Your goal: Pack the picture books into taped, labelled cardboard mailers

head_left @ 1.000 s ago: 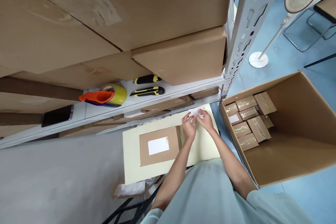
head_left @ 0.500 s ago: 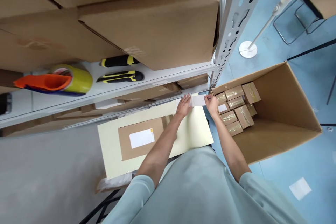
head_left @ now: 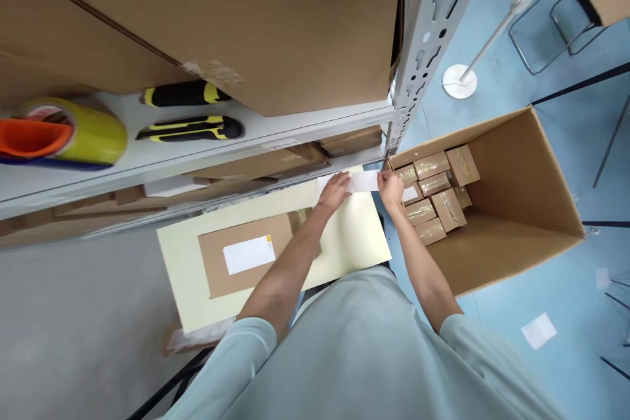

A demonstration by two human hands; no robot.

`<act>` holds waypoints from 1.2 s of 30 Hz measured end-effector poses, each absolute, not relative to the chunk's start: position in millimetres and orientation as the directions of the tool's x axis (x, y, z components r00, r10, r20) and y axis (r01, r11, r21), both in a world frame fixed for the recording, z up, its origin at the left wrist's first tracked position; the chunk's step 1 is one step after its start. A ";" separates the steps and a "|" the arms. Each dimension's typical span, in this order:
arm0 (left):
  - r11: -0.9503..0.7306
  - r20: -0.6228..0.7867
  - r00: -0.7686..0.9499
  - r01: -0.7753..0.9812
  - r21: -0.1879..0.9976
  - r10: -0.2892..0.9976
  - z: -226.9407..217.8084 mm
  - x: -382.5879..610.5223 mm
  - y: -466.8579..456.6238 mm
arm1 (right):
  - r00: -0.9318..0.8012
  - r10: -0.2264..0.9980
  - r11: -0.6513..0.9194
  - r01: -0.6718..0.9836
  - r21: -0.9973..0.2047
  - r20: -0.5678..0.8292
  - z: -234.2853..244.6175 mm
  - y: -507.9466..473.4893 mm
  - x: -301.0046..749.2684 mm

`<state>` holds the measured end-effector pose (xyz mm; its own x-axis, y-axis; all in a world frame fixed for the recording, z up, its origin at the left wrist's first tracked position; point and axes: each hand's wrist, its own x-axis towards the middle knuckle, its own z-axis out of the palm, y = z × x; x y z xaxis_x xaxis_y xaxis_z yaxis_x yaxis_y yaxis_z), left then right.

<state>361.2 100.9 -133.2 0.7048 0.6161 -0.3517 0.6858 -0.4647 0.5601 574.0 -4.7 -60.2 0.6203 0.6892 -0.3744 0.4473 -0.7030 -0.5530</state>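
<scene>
A white strip of paper (head_left: 365,181), perhaps a label strip, stretches between my hands at the far right end of the pale yellow board (head_left: 361,226). My left hand (head_left: 335,191) rests on the strip's left part with fingers stretched out, pressing it against the board. My right hand (head_left: 392,188) pinches the strip's right end just past the board's edge. Left of my forearm, a flat brown carton (head_left: 210,269) with a white label (head_left: 249,254) lies on the board. Brown tape runs over its right end, partly hidden by my arm.
A large open box (head_left: 522,177) with several small taped cartons (head_left: 449,208) stands at right. Ahead is a metal shelf (head_left: 275,128) holding big cartons (head_left: 295,33), two cutters (head_left: 191,128) and a tape roll (head_left: 101,134). A white fan (head_left: 460,81) stands behind the box.
The view has shifted, so the scene sits further left and slightly higher in the picture. A little more of the strip lies left of my left hand; my right hand still pinches its end.
</scene>
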 end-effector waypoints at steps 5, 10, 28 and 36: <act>-0.474 -0.357 0.705 0.689 0.548 0.612 -136.0 361.7 98.1 | 0.590 0.723 -0.673 0.487 -0.556 -0.359 -58.5 3.3 580.1; -0.458 -0.384 0.693 0.704 0.544 0.610 -138.3 366.0 96.1 | 0.571 0.727 -0.681 0.531 -0.504 -0.381 -55.0 7.2 583.7; -0.035 -0.345 0.538 0.575 0.817 0.769 -41.3 392.2 60.8 | 0.649 0.751 -0.420 0.614 -0.668 0.124 24.6 -60.8 534.0; 0.553 -0.526 0.181 -0.372 0.746 0.831 79.9 293.5 -85.1 | -0.086 0.958 0.262 0.653 -0.710 0.274 64.4 -112.6 428.7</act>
